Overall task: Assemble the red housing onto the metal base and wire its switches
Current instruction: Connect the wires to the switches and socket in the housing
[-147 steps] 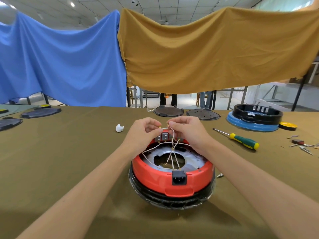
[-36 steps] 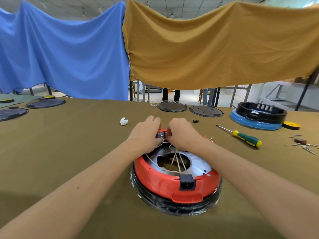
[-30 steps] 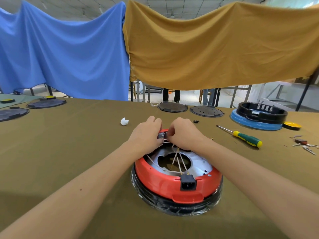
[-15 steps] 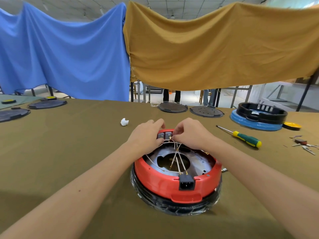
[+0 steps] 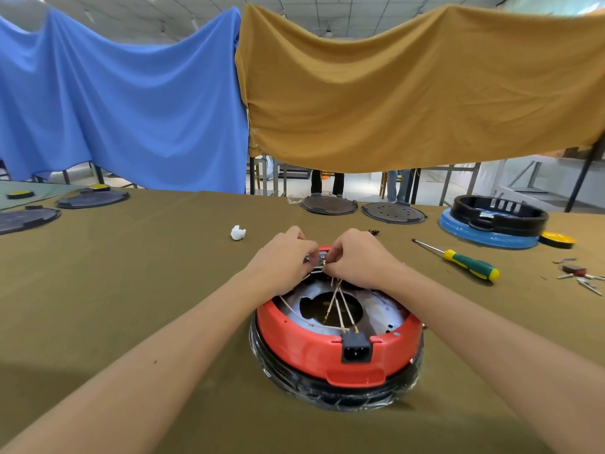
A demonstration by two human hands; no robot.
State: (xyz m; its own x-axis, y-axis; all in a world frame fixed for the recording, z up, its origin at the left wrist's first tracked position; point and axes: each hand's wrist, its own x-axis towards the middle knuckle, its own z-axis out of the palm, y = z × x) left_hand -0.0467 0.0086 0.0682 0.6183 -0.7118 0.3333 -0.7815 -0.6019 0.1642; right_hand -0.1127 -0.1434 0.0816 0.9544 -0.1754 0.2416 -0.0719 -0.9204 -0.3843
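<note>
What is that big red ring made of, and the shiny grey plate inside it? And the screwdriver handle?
The round red housing looks like moulded plastic: smooth, evenly coloured, softly glossy. The grey plate inside it looks like sheet metal: bright, reflective, with punched holes. The green and yellow screwdriver handle is probably plastic or rubber; its shaft looks like metal.

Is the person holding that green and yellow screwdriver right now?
No, the screwdriver lies on the table to the right, while both the left hand and right hand work at the red housing.
</note>
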